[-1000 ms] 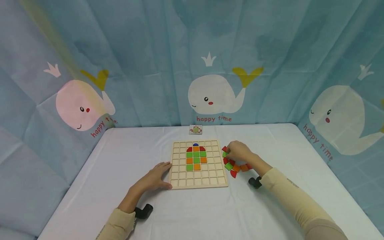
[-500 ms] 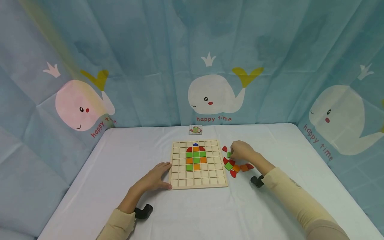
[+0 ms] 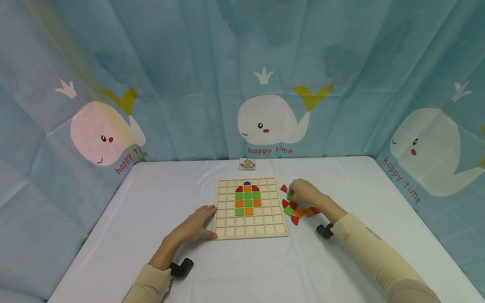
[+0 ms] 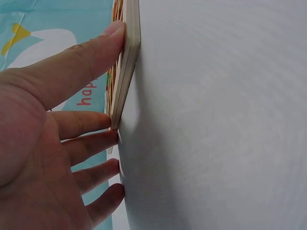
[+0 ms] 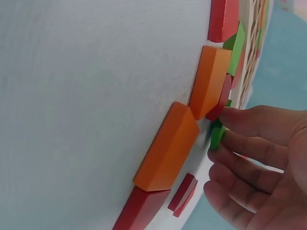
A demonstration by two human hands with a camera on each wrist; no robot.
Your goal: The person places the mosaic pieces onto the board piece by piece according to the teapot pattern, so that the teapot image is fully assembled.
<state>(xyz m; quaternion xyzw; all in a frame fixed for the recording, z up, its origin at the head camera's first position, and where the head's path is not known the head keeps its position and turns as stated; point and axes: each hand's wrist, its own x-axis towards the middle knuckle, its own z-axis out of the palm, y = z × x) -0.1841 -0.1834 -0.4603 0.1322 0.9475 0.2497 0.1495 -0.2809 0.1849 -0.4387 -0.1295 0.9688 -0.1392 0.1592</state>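
A wooden grid board (image 3: 227, 230) lies on the table, bearing a pattern of green, orange, red and blue pieces in its upper middle. My left hand (image 3: 197, 223) rests at the board's left edge. In the left wrist view, the thumb (image 4: 88, 62) touches the board's rim and the fingers are extended. Right of the board, my right hand (image 3: 305, 191) pinches a green square tile (image 5: 217, 136) between thumb and fingers, close to the tabletop. Loose pieces lie around it: a red quarter-round (image 3: 283, 188), another green tile (image 3: 289, 210) and orange tiles (image 5: 168, 148).
A small card with a coloured pattern (image 3: 247, 164) stands or lies behind the board. Black wrist-camera mounts (image 3: 182, 267) hang by both forearms. A blue curtain with whales (image 3: 269, 120) closes off the table's back and sides.
My right hand has shifted slightly right, away from the board, and the green tile has moved with it. The red quarter-round near the board is now uncovered. My left hand stays put.
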